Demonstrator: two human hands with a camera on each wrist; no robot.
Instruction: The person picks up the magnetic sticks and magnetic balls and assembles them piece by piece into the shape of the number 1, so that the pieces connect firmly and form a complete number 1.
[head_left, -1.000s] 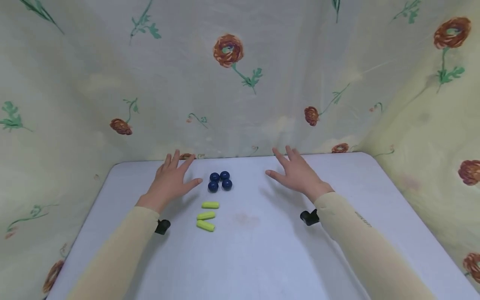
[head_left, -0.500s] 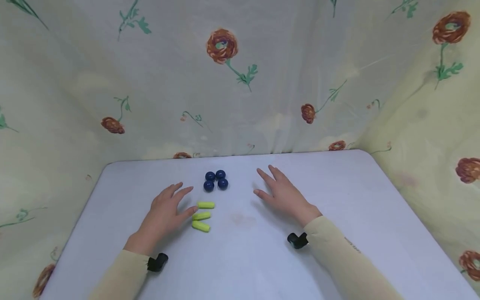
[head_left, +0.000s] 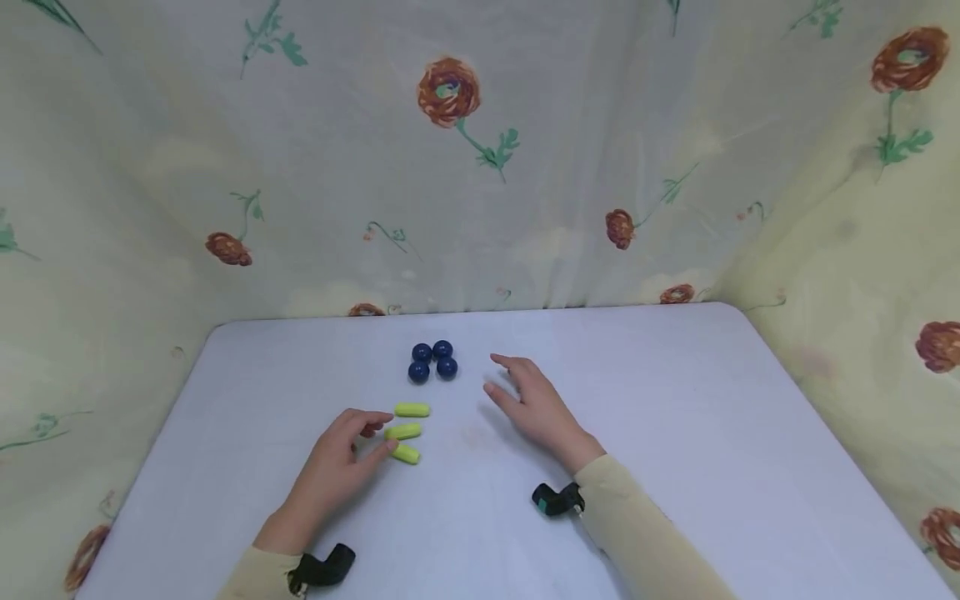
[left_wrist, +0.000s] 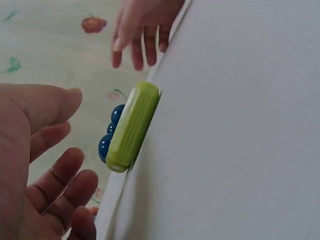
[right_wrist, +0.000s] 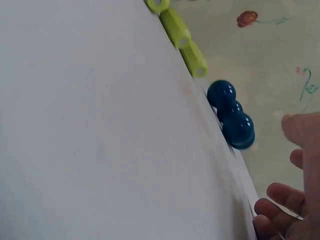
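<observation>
I had the left hand [head_left: 330,471] over the bench [head_left: 645,358], its thumb and fingers loosely bent and parted with nothing held. Just off its fingertips lay three yellow-green pieces [head_left: 403,431], and in the head view the thumb covered part of the nearest one; I couldn't tell whether it touched. The right hand [head_left: 546,417] was relaxed and unclosed too, also holding nothing, with four dark blue balls [head_left: 419,372] clustered just beyond its fingertips to the left and farther out than the left hand. My left wrist view showed one green piece plainly, the balls half hidden behind it. In the right wrist view the balls overlapped too much to count, the frame edge cut off the farthest green piece, and most of that hand's palm was out of shot. Both sleeves [head_left: 645,533] ran off the bottom of the head view.
</observation>
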